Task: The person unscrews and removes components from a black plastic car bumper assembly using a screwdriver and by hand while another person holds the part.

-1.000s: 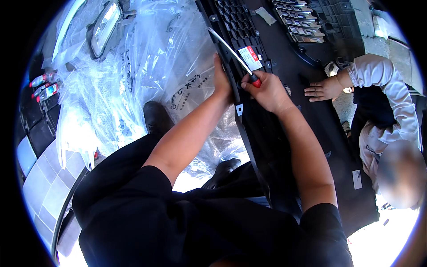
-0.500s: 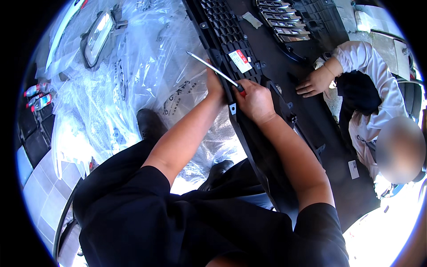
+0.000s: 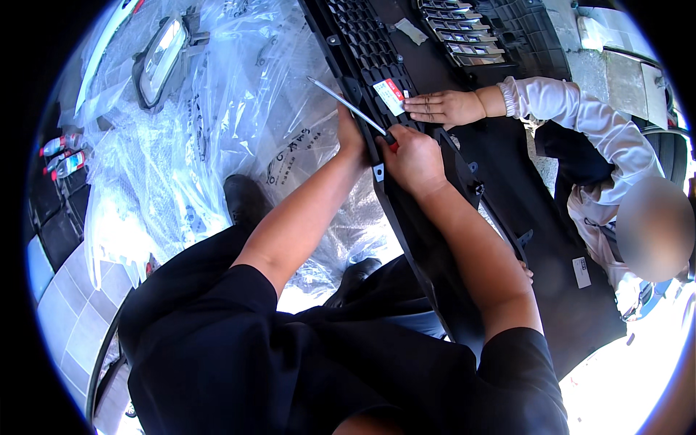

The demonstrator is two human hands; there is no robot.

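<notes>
A long black plastic car grille panel (image 3: 428, 235) with a honeycomb mesh at its far end runs lengthwise in front of me. My left hand (image 3: 352, 138) is closed on its left edge, the fingertips partly hidden. My right hand (image 3: 415, 161) is wrapped round the red-and-black handle of a screwdriver (image 3: 348, 105) and rests against the panel. The metal shaft points far left, crossing above my left hand. A red-and-white label (image 3: 389, 97) is stuck on the panel. A co-worker's hand (image 3: 453, 107) lies flat with its fingertips at the label's right edge.
Clear plastic wrap (image 3: 167, 167) covers the floor at left, with a light-coloured lamp-like part (image 3: 159, 61) on it. A chrome-slatted grille (image 3: 464, 32) lies at the far right. The co-worker's sleeve (image 3: 551, 98) reaches in over a dark sheet (image 3: 558, 312). Small bottles (image 3: 67, 163) stand far left.
The co-worker's hand has moved left from the dark sheet onto the panel beside the label. Some fingertips now show beside my right forearm. My own hands keep nearly the same place and hold.
</notes>
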